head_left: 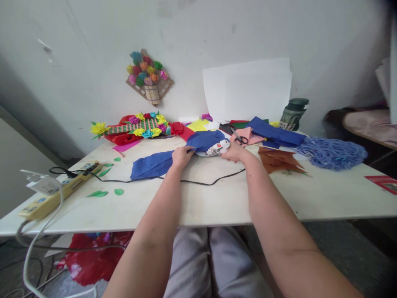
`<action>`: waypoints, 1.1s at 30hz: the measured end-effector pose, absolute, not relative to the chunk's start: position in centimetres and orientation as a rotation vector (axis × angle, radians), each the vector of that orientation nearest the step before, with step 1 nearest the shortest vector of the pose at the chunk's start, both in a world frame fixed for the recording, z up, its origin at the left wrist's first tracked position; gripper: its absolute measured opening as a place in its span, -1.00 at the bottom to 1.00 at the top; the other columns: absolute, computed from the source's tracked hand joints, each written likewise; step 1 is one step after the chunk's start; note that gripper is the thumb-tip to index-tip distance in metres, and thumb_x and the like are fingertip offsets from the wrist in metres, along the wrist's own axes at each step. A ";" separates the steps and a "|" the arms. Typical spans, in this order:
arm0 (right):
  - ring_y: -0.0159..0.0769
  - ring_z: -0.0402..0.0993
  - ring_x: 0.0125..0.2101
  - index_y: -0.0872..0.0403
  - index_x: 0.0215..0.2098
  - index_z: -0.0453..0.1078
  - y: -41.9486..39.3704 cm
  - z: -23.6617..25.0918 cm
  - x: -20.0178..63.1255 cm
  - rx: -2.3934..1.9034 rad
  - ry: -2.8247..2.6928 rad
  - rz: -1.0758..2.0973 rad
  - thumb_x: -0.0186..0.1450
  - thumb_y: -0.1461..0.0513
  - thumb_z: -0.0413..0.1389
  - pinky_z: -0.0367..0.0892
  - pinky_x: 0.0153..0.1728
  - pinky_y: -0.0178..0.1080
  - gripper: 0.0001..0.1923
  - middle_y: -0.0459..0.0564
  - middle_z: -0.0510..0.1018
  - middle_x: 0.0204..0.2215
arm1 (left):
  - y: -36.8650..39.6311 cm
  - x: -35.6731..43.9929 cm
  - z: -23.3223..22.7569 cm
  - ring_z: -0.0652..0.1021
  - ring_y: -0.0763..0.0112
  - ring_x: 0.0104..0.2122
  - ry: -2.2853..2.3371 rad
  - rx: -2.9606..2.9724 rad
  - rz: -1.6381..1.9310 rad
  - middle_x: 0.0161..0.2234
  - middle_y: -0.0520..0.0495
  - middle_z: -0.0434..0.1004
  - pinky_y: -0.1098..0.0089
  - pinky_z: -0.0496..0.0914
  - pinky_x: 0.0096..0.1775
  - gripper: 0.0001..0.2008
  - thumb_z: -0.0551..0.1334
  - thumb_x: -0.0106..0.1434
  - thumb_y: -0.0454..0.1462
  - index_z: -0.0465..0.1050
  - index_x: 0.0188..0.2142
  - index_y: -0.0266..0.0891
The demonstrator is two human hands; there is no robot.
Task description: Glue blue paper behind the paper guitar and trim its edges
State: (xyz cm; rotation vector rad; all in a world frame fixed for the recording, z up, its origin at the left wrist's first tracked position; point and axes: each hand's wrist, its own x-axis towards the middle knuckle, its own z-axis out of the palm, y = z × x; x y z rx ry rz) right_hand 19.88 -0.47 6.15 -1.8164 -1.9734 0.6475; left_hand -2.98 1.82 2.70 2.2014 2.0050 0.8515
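My left hand (181, 156) rests on a long strip of blue crepe paper (161, 159) lying across the white table (192, 198), pinching its edge near the middle. My right hand (234, 153) holds a white glue gun (218, 147) close to the paper's right end. The gun's black cord (201, 181) trails over the table towards the left. The fingers of both hands are curled.
Scissors (238, 138), pink, red and blue paper sheets and brown paper (277, 160) lie behind my right hand. Blue shredded paper (333, 152) and a dark bottle (293, 114) stand right. A power strip (58, 190), green leaves and a paper-flower basket (136, 128) sit left.
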 end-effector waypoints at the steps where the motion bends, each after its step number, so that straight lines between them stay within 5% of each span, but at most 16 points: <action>1: -0.39 0.30 -0.74 0.18 -0.44 0.43 -0.7 6.4 20.1 -1.771 -1.952 0.712 -0.06 0.29 0.15 0.23 -0.72 -0.34 -0.82 0.02 0.53 -0.58 | 1.7 -2.9 2.8 0.52 0.29 -0.17 2.021 2.211 0.836 -0.20 -0.01 0.59 0.42 0.33 -0.21 -0.69 0.13 0.18 -0.08 0.52 -0.13 -0.01; 4: -0.50 0.16 -0.81 0.17 -0.54 0.36 -1.6 6.9 20.5 -1.538 -1.869 0.906 -0.03 0.28 0.15 0.15 -0.77 -0.37 -0.91 -0.03 0.48 -0.68 | 1.4 -2.7 3.0 0.52 0.22 -0.18 2.061 2.274 0.745 -0.24 -0.07 0.59 0.37 0.34 -0.22 -0.68 0.13 0.16 -0.13 0.53 -0.13 -0.05; 8: -0.53 0.13 -0.81 0.15 -0.61 0.28 -1.7 6.8 20.3 -1.205 -1.631 1.019 -0.02 0.18 0.19 0.08 -0.78 -0.40 -0.78 -0.10 0.38 -0.76 | 0.6 -2.8 3.6 0.50 0.19 -0.14 1.980 2.389 0.692 -0.18 -0.08 0.55 0.35 0.34 -0.16 -0.69 0.16 0.08 -0.21 0.55 -0.18 -0.06; 15: -0.52 0.17 -0.75 0.14 -0.47 0.33 -0.3 5.7 18.1 -0.905 -1.260 1.120 -0.02 0.03 0.21 0.28 -0.64 -0.35 -0.65 -0.16 0.38 -0.67 | -0.3 -2.0 5.0 0.44 0.30 -0.08 1.708 2.446 1.039 -0.14 -0.01 0.53 0.38 0.29 -0.03 -0.68 0.08 0.21 -0.09 0.52 -0.18 -0.13; 20: -0.35 0.47 -0.46 0.14 -0.22 0.39 0.5 5.1 16.5 -0.977 -1.241 0.962 0.12 -0.08 0.07 0.36 -0.44 -0.35 -0.52 0.02 0.54 -0.44 | -0.4 0.5 5.2 0.51 0.35 -0.23 1.473 2.291 1.046 -0.25 -0.02 0.57 0.43 0.34 -0.16 -0.71 0.13 0.17 -0.11 0.52 -0.25 -0.20; 24: -0.24 0.46 -0.14 0.11 -0.01 0.32 0.7 5.3 15.5 -0.957 -1.256 0.886 0.18 -0.08 0.02 0.36 -0.20 -0.28 -0.44 0.08 0.53 -0.16 | -0.4 2.6 5.3 0.52 0.35 -0.26 1.331 2.207 0.977 -0.26 -0.03 0.56 0.42 0.36 -0.20 -0.66 0.20 0.07 -0.24 0.44 -0.13 -0.25; 33: -0.27 0.38 -0.05 0.09 -0.08 0.38 1.2 6.3 14.5 -0.906 -1.337 0.920 0.20 -0.03 0.02 0.25 -0.06 -0.30 -0.53 0.05 0.49 -0.11 | 0.4 4.5 5.6 0.43 0.44 -0.47 1.609 2.305 0.956 -0.48 -0.02 0.45 0.43 0.25 -0.40 -0.76 0.05 0.23 -0.20 0.41 -0.29 -0.29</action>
